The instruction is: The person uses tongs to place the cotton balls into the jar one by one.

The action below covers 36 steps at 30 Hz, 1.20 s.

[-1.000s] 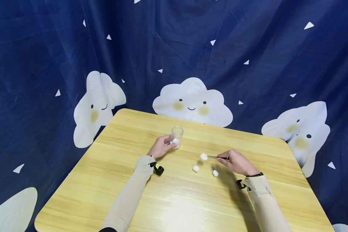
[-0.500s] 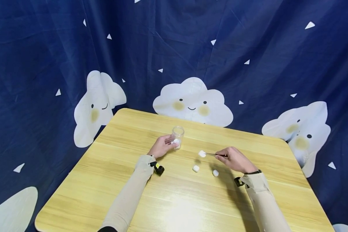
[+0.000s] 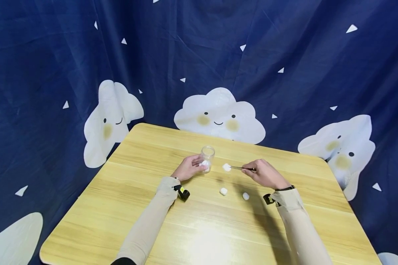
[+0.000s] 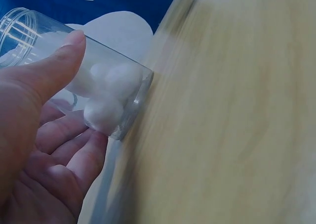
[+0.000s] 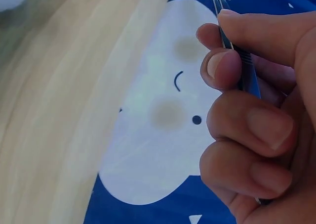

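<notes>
My left hand (image 3: 189,168) grips a clear open-topped jar (image 3: 208,152) around its side, thumb on one face and fingers on the other. Several white cotton balls (image 4: 104,112) lie at the jar's bottom, best seen in the left wrist view. With thumb and fingers my right hand (image 3: 265,174) pinches a pair of tweezers (image 5: 244,61). The tweezer tips hold one cotton ball (image 3: 226,167) in the air, a short way right of the jar. Two more balls, a left one (image 3: 223,191) and a right one (image 3: 246,196), rest on the table nearer to me.
A light wood-grain table (image 3: 119,206) with rounded corners spans the view beneath both arms. Behind it hangs a dark blue curtain (image 3: 159,44) printed with white clouds and small triangles. Black wrist cameras are strapped on both sleeves.
My right hand has moved left and away from me, carrying the tweezers and cotton ball closer to the jar. The left hand has shifted slightly right with the jar.
</notes>
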### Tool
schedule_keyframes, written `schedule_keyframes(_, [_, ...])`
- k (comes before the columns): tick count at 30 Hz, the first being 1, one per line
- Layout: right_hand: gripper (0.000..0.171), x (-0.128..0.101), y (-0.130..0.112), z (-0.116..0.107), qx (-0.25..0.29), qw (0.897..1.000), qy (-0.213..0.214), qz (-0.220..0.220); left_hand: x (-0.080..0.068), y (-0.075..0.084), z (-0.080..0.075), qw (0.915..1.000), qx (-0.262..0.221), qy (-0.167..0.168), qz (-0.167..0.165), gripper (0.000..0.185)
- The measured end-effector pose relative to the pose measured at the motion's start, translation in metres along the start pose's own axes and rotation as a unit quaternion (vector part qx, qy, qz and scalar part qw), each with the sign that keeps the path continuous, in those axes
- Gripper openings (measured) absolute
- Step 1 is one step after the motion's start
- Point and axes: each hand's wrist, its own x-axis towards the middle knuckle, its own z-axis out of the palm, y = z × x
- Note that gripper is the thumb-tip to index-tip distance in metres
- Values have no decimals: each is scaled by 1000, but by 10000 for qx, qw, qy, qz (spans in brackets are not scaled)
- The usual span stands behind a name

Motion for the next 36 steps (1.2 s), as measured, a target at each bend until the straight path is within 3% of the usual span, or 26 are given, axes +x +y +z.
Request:
schedule_keyframes(21, [14, 50, -22, -22, -167, 9994, 157, -273, 0, -1, 0, 10000, -57, 2, -9, 62])
schedule_keyframes(36, [14, 71, -26, -20, -221, 9995, 21, -231, 0, -1, 1, 9999, -100, -16, -12, 62])
